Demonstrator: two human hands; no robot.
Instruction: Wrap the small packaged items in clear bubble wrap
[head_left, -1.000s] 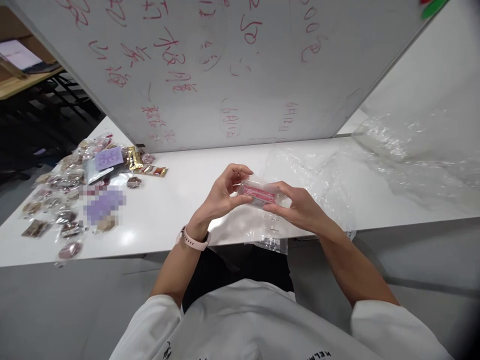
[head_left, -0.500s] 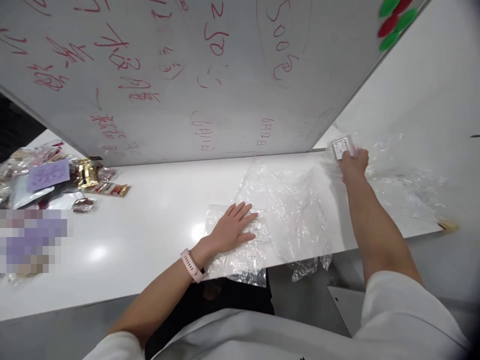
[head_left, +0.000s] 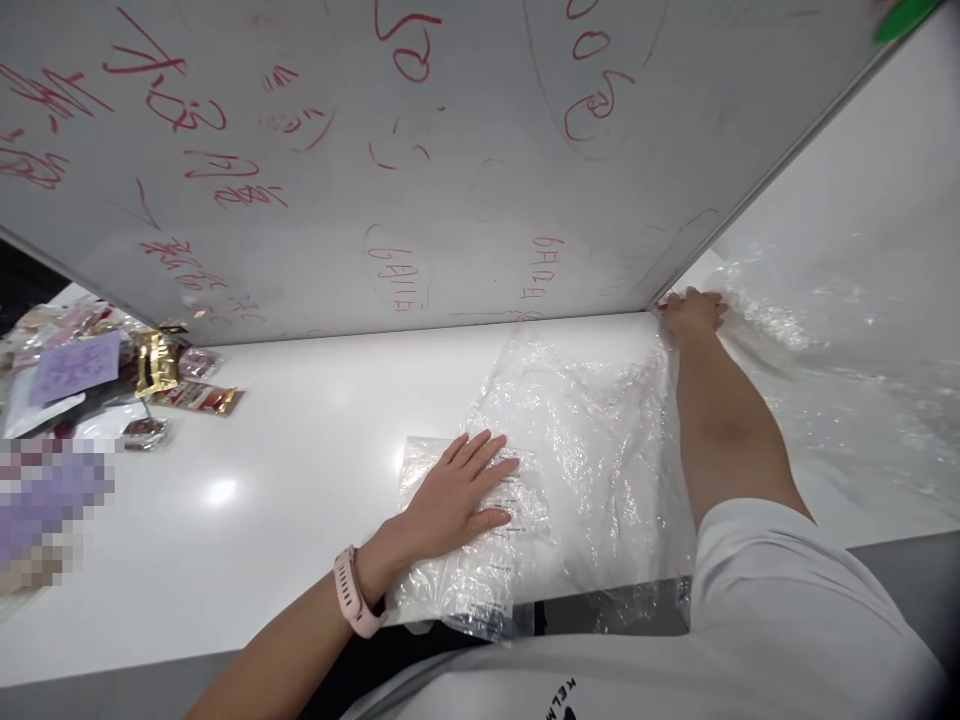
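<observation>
My left hand (head_left: 461,492) lies flat with its fingers spread on a stack of clear plastic bags (head_left: 457,580) that hangs a little over the table's front edge. A pink band circles that wrist. Right of it a large crinkled clear plastic sheet (head_left: 592,450) stretches across the table and over the edge. My right hand (head_left: 694,310) is at the whiteboard's lower right corner, beside more clear film. Its fingers are bent and apart, palm down; anything under them is hidden.
A whiteboard (head_left: 465,190) with red writing stands along the back of the white table (head_left: 300,480). Small packets (head_left: 199,398) and a purple card (head_left: 75,368) are heaped at the left. Loose clear film (head_left: 847,410) covers the right side.
My right hand has moved to the whiteboard's corner; the small labelled pack it held is out of sight. The view has shifted right and closer. My left hand remains flat on the bags.
</observation>
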